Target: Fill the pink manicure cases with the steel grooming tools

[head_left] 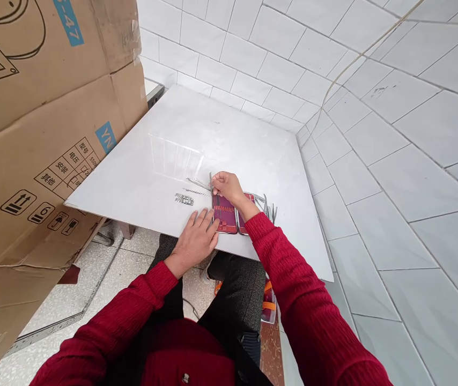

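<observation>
An opened zip case (226, 220) with a dark red lining and a row of elastic loops lies near the table's front edge. My left hand (196, 238) rests flat with its fingers spread, fingertips on the case's left border. Over the case's upper left corner, my right hand (229, 186) pinches a thin metal tool (210, 177), whose kind I cannot make out. Left of it lie slender metal tools (199, 184) and small silvery packets (184, 199). Scissor-like metal instruments (269, 209) lie at the case's right side, partly behind my right wrist.
The white tabletop (213, 123) reaches back to a tiled wall (281, 69). A large cardboard box (52, 134) stands along its left side. A pale cable (345, 67) hangs down the wall corner. Under the table's right front is a container with orange handles (268, 305).
</observation>
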